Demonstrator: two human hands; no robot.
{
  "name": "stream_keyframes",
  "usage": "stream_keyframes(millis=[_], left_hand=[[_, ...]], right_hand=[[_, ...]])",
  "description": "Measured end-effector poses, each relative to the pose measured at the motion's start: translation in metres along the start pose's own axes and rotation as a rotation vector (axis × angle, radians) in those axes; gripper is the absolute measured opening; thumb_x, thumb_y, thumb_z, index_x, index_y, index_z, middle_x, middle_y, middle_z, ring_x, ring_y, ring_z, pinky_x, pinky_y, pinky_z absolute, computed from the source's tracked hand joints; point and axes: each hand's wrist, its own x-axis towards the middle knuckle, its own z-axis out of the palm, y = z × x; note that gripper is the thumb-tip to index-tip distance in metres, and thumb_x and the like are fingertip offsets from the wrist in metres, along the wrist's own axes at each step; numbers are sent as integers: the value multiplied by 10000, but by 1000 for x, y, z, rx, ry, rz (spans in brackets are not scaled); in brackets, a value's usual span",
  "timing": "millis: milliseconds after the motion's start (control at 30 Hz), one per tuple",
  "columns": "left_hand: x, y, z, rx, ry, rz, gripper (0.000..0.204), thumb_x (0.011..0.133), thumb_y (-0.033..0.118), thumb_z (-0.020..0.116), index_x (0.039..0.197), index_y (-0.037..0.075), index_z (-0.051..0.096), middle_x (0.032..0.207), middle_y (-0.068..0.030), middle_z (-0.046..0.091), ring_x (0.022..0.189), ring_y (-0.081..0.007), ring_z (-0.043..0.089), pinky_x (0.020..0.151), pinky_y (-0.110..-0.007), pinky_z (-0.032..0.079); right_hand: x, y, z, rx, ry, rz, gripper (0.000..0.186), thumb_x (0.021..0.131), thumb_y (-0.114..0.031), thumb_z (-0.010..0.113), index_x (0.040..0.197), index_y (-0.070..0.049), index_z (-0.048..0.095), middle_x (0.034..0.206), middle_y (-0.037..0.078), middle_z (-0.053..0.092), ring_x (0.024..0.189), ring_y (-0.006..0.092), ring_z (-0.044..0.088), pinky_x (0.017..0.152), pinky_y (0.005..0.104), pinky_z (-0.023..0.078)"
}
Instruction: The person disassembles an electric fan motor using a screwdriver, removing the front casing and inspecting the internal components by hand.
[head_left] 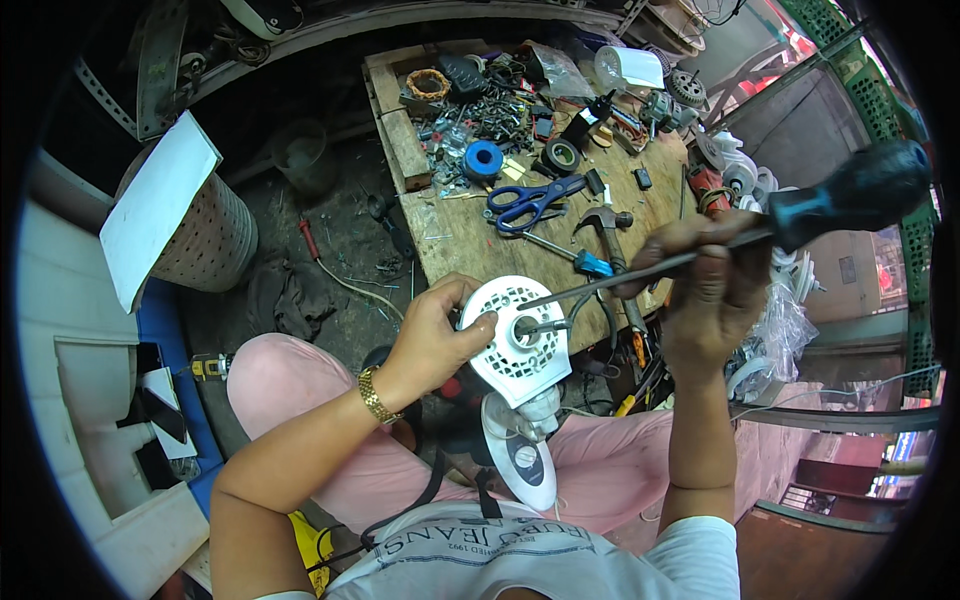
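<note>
My left hand point(438, 328) grips the edge of a round white fan motor housing point(547, 362), its thumb lying on the slotted face. A metal shaft sticks out of the hub at the housing's centre. My right hand point(705, 285) is closed round the long shank of a screwdriver point(852, 200) with a black and blue handle. The handle points up to the right, and the tip reaches the vent slots near the hub; whether it sits on a screw I cannot tell. Below the housing is a white fan base point(527, 458) with a knob, between my legs.
On the wooden workbench point(455, 245) lie blue scissors point(530, 203), a hammer point(606, 228), tape rolls point(483, 159) and many loose screws. White fan parts point(745, 170) are heaped at the right. A perforated drum point(212, 235) with a white board stands at the left.
</note>
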Motion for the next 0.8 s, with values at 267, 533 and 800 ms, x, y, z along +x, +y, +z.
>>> stream_keyframes(millis=[267,533,800], left_hand=[[2,-9,3,32,61,125,261,767,163,677,889,-57,609,885,-124,614,783,-207,603,746,-299,464],[2,-9,1,63,67,123,265,765,167,679,892,-55,608,872,-129,615,776,-209,604,732,-304,467],[2,-12,1,59,67,87,269,769,181,681,898,-44,612,833,-113,617,744,-171,589,701,-290,463]], right_hand=[[-11,16,2,25,-14,89,140,981,-133,462,1037,-27,389,791,151,597,617,151,606,530,233,513],[-11,5,10,-51,13,121,141,925,-86,580,992,24,524,792,111,608,633,141,619,543,232,513],[13,-22,12,128,-127,468,150,924,4,489,1015,42,602,913,113,658,691,107,624,600,211,512]])
